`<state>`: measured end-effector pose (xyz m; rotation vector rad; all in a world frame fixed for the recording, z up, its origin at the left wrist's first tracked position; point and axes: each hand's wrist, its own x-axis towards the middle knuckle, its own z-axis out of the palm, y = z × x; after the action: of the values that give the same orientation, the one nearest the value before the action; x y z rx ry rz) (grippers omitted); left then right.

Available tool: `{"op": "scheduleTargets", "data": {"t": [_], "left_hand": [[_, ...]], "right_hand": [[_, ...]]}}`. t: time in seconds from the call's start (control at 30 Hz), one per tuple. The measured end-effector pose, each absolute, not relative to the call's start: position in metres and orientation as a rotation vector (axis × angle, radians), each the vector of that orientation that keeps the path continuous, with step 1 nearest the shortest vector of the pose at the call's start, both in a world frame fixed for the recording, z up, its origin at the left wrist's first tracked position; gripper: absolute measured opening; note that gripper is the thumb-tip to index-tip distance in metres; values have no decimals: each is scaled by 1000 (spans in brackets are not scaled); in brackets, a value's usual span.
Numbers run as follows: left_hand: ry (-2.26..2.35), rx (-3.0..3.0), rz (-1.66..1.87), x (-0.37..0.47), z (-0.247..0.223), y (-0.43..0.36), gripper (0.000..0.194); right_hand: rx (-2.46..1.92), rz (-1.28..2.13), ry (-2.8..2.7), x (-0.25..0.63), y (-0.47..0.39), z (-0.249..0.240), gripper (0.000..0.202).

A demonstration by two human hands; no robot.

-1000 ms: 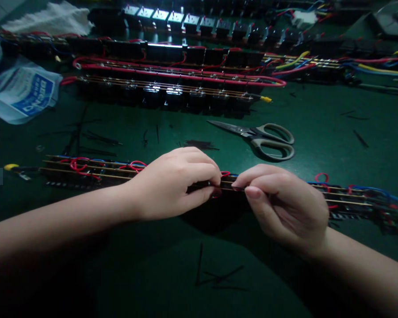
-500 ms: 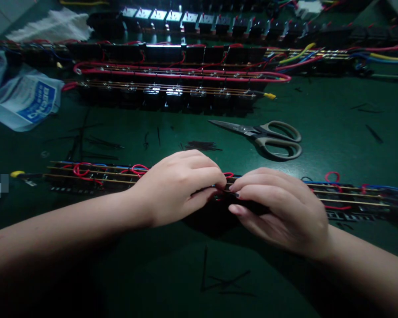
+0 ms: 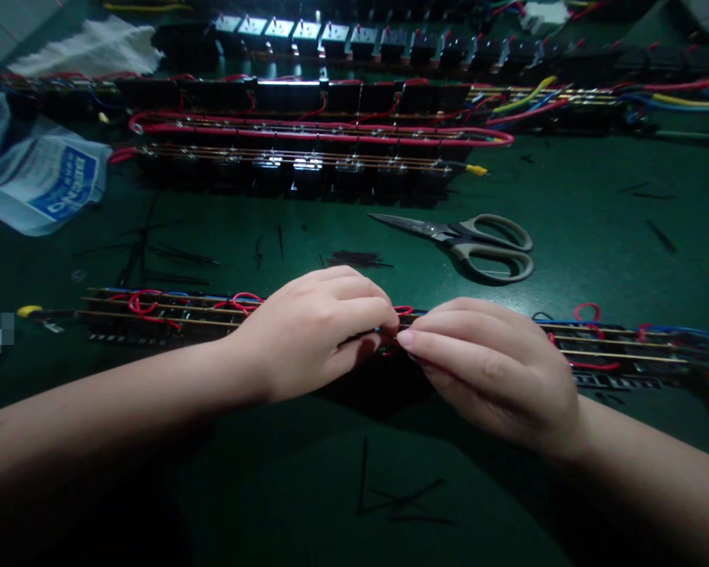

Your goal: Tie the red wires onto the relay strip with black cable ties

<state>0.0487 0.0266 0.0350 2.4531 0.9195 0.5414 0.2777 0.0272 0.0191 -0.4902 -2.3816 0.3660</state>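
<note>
A long black assembly with brass-coloured rods and red and blue wires lies crosswise on the green table. Over its middle, my left hand has its thumb and fingers pinched together; what sits between them is too small and dark to make out. Close beside it, my right hand is closed as well, its fingertips pressed together near the left fingertips. Whatever it grips is hidden behind the fingers. A red wire loop shows between the two hands.
Grey-handled scissors lie beyond my hands, with a pile of thin black strips to their left. More black strips are scattered nearer me. Another wired assembly stretches across the back, and a plastic bag is at left.
My right thumb has come up against its fingers, closing a hand that was partly spread. The right fingertips moved slightly left. My left hand stays nearly still.
</note>
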Motion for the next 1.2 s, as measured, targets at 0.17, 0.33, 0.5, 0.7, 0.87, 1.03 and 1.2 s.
{"op": "scheduleTargets", "data": {"t": [0.17, 0.33, 0.5, 0.7, 0.87, 1.03, 1.2], "left_hand": [[941, 2450, 533, 49, 35, 27, 22], [938, 2439, 544, 49, 35, 27, 19], [957, 2422, 544, 49, 35, 26, 13], [1116, 2403, 571, 50, 37, 26, 16], [1086, 2377, 536, 49, 39, 28, 20], [972, 2413, 504, 50, 34, 27, 17], [964, 2439, 570, 50, 31, 26, 16]], "right_hand": [[-480, 349, -2413, 277, 28, 23, 27], [-469, 342, -2441, 278, 27, 24, 25], [-452, 345, -2427, 279, 28, 21, 20], [-476, 340, -2334, 276, 25, 18, 18], [-476, 272, -2382, 275, 24, 19, 13], [-437, 227, -2411, 275, 27, 17, 10], [-410, 235, -2410, 272, 27, 15, 13]]}}
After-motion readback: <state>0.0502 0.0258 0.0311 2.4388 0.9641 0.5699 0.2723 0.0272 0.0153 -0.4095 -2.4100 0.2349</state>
